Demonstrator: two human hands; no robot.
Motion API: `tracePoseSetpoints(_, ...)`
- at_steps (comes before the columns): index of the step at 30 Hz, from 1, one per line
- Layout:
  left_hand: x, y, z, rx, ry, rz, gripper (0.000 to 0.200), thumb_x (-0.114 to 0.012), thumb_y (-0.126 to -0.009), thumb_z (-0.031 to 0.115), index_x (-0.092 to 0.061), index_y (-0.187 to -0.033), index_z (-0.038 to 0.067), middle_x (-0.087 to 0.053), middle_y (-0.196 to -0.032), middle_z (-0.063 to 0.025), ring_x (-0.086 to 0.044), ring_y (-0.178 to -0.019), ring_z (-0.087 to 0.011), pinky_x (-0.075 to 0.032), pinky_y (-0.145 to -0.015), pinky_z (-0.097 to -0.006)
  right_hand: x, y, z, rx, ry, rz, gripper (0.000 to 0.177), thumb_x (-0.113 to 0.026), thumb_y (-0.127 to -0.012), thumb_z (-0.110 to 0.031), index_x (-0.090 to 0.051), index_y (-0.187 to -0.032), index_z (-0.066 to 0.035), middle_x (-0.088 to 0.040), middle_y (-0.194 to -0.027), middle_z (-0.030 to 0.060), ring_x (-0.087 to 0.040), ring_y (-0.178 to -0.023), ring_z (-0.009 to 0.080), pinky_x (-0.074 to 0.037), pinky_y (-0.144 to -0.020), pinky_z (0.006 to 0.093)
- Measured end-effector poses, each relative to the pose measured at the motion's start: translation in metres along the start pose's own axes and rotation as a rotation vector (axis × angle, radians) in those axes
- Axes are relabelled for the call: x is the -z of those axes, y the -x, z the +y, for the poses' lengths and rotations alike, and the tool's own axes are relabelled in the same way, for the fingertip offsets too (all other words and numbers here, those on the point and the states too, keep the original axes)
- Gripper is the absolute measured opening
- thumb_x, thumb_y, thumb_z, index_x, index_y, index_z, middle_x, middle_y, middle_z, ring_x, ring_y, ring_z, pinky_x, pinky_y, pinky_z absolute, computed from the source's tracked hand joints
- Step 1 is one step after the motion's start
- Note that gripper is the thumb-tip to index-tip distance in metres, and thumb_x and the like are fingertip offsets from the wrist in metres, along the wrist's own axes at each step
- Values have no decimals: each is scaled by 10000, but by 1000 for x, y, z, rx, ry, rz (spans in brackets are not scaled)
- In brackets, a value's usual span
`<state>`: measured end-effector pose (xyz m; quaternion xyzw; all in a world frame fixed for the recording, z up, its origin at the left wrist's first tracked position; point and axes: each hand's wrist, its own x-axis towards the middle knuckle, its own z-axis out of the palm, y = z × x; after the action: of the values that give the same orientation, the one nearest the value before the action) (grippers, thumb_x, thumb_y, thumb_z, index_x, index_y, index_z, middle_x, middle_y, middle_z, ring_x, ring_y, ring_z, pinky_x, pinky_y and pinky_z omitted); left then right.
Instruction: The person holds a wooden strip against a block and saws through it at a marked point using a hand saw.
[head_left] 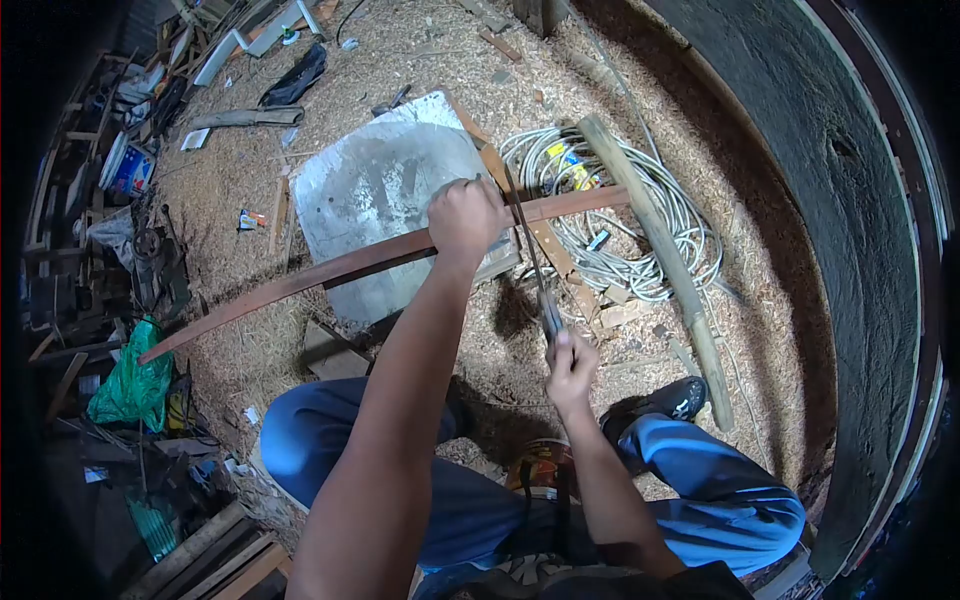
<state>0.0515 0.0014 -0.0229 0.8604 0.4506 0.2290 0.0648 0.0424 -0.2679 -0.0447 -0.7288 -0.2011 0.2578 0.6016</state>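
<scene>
My left hand point(466, 216) is closed over a long reddish wooden strip point(330, 268), pressing it down across a worn grey-white board point(385, 185). The strip runs from the lower left to the upper right, its right end past the board's edge. In my right hand point(571, 372) is the handle of a handsaw point(526, 232). Its blade, seen nearly edge-on, crosses the strip just right of my left hand. How deep the teeth sit in the wood cannot be made out.
A coil of pale cable point(690, 235) lies on the shavings-covered floor, with a wooden pole point(665, 255) across it. On the left are a green plastic bag point(140, 385), a white-and-blue bucket point(127, 168) and piled scrap. A dark curved wall point(850, 200) rises at right.
</scene>
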Motion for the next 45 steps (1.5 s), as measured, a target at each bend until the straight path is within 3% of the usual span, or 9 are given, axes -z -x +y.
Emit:
tracePoseSetpoints(5, -1, -1, -1, -30, 48, -11, 374, -586, -925, 232, -708, -666, -8, -678, -686, -236, -682, -634, -413, -568, -668, -494, 13, 37, 8, 40, 28, 43, 403, -507, -1041, -174, -474, -669, -24, -425, -553, 7, -418, -498, 102, -299, -483, 318)
tracePoseSetpoints(10, -2, 3, -2, -44, 22, -5, 357, -591, -920, 226, -709, -675, -5, -681, -695, -231, -684, -638, -408, -570, -668, -484, -6, -17, 1, -27, 27, 4, 407, -500, -1046, -192, -467, -678, -20, -409, -553, 14, -411, -529, 110, -301, -501, 326)
tracePoseSetpoints(16, 3, -2, 3, -1, 20, -24, 341, -609, -911, 224, -709, -677, -4, -688, -703, -229, -688, -638, -404, -570, -652, -482, 12, 44, 5, 68, 12, 43, 390, -510, -1039, -181, -463, -690, -12, -383, -583, 34, -359, -537, 126, -291, -510, 340)
tracePoseSetpoints(22, 3, 2, 3, -10, 11, -16, 336, -616, -905, 220, -706, -675, -8, -686, -694, -229, -691, -635, -401, -571, -641, -478, -6, -16, -6, 23, 22, 1, 403, -501, -1039, -176, -482, -665, -26, -424, -557, 45, -439, -524, 115, -313, -500, 335)
tracePoseSetpoints(26, 2, -1, 4, 3, -13, -27, 335, -616, -906, 215, -707, -674, -7, -685, -689, -231, -692, -634, -403, -575, -642, -475, 14, 42, 9, 33, -6, 61, 423, -524, -1043, -195, -471, -657, -30, -423, -542, 15, -412, -510, 106, -307, -493, 328)
tracePoseSetpoints(31, 0, 0, 0, -29, -1, -9, 333, -615, -905, 212, -705, -668, -5, -685, -685, -225, -691, -622, -397, -575, -625, -468, -4, 0, 4, -10, 0, 56, 432, -521, -1046, -203, -452, -654, -33, -416, -542, 16, -397, -506, 112, -302, -490, 332)
tracePoseSetpoints(35, -2, 0, 0, -25, 12, 8, 336, -608, -906, 207, -703, -664, -5, -684, -683, -225, -690, -616, -395, -574, -619, -467, 3, 19, 9, 143, 102, 56, 407, -524, -1031, -175, -442, -661, -28, -381, -535, 33, -376, -491, 121, -293, -484, 343)
tracePoseSetpoints(41, -2, -4, 2, -35, -6, 11, 355, -599, -910, 227, -702, -662, -5, -686, -689, -227, -690, -619, -398, -574, -626, -472, 11, 40, 15, 19, 47, 40, 372, -511, -1011, -145, -442, -665, -25, -401, -538, 46, -383, -481, 144, -311, -487, 345)
tracePoseSetpoints(45, -4, -4, 3, 29, -43, 15, 361, -599, -910, 238, -706, -664, -4, -689, -694, -228, -692, -624, -397, -575, -624, -471, 15, 26, 3, -6, 21, 60, 384, -524, -1014, -172, -465, -665, -22, -435, -549, 21, -396, -500, 100, -312, -483, 335)
